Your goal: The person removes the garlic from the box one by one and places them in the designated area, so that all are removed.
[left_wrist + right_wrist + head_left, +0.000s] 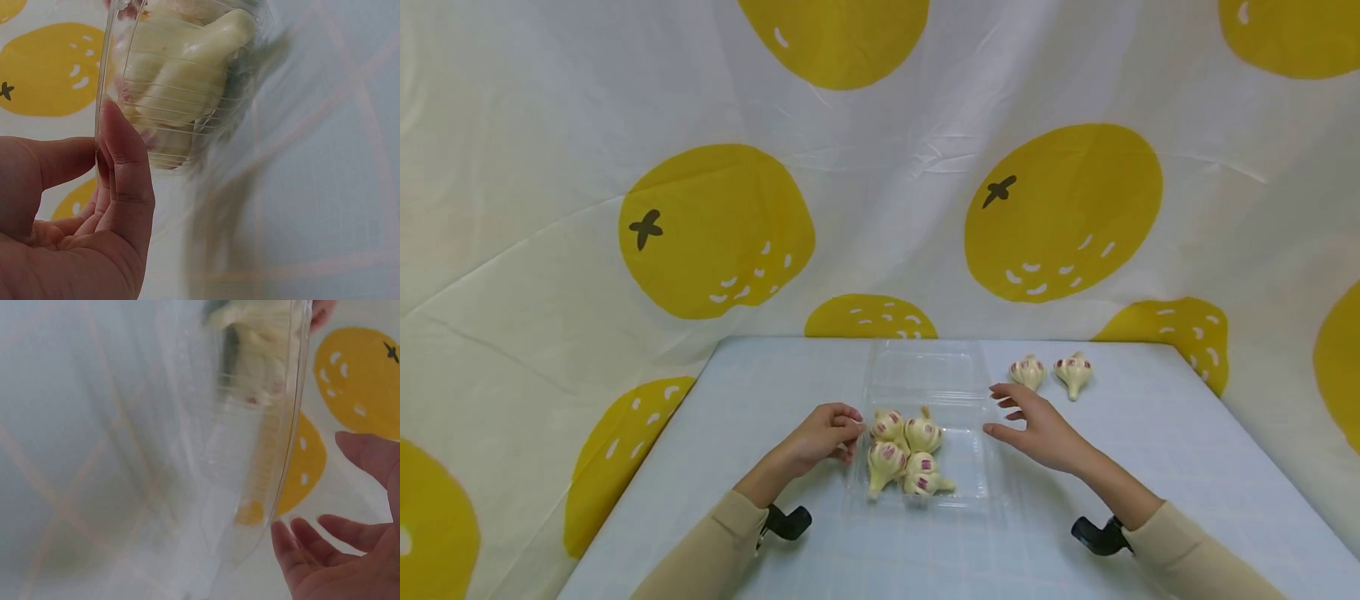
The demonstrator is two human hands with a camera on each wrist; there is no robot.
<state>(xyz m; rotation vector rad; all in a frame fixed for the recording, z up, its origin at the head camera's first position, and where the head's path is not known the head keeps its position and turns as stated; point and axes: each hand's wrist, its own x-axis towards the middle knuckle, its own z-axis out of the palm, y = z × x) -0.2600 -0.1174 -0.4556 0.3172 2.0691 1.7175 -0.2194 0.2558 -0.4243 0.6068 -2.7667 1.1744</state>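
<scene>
A clear plastic clamshell box lies with its lid folded back on the table. Several garlic bulbs fill the left part of its base. My left hand pinches the box's left rim between thumb and fingers, as the left wrist view shows, where garlic appears through the ribbed wall. On the other side my right hand is spread beside the right rim, thumb and fingers apart, holding nothing. In the right wrist view its fingertips are close to the clear rim; whether they touch it I cannot tell.
Two more garlic bulbs, one beside the other, lie on the table behind the right hand. A white cloth printed with yellow fruit hangs behind the table's far edge.
</scene>
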